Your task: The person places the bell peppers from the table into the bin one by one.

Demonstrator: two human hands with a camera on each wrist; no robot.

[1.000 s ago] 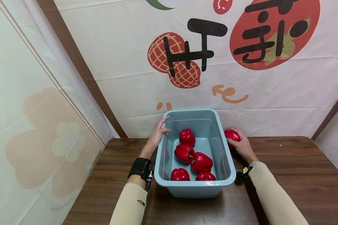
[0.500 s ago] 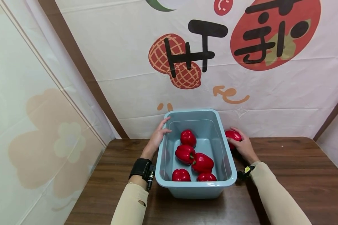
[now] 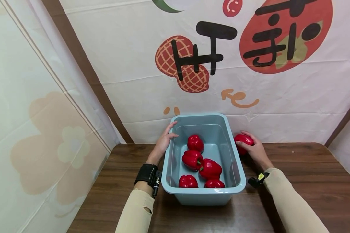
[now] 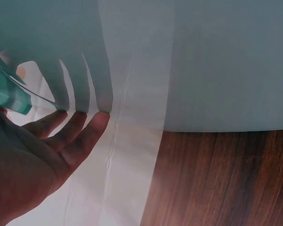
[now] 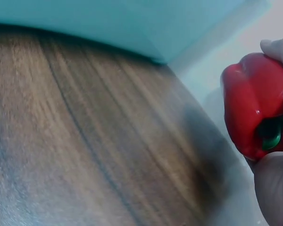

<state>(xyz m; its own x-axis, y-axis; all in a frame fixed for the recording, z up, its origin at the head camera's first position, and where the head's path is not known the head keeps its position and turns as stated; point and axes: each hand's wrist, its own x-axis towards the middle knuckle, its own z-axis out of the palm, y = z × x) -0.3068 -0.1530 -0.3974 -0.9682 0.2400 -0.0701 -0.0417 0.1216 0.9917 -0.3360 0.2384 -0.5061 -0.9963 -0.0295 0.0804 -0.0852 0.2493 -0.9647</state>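
A light blue plastic bin (image 3: pixel 199 196) stands on the table with several red bell peppers (image 3: pixel 211 168) lying loose inside. My left hand (image 3: pixel 163 142) grips its left rim, thumb over the edge. In the left wrist view, several fingertips (image 4: pixel 102 118) touch the bin's outer wall (image 4: pixel 217 66). Just outside the right wall, my right hand (image 3: pixel 257 152) holds another red bell pepper (image 3: pixel 244 142) between thumb and fingers. That pepper's green stem (image 5: pixel 272 137) faces the right wrist camera, while the hand covers part of its far side.
The brown wooden table (image 3: pixel 306 181) extends to both sides of the bin. A white printed cloth (image 3: pixel 140 97) hangs behind the table's back edge, close to the bin's far end. Another cloth panel (image 3: pixel 43 136) hangs at the left.
My right hand has shifted slightly right with the pepper, away from the bin wall. The left hand keeps its place on the rim, and the peppers inside lie as before.
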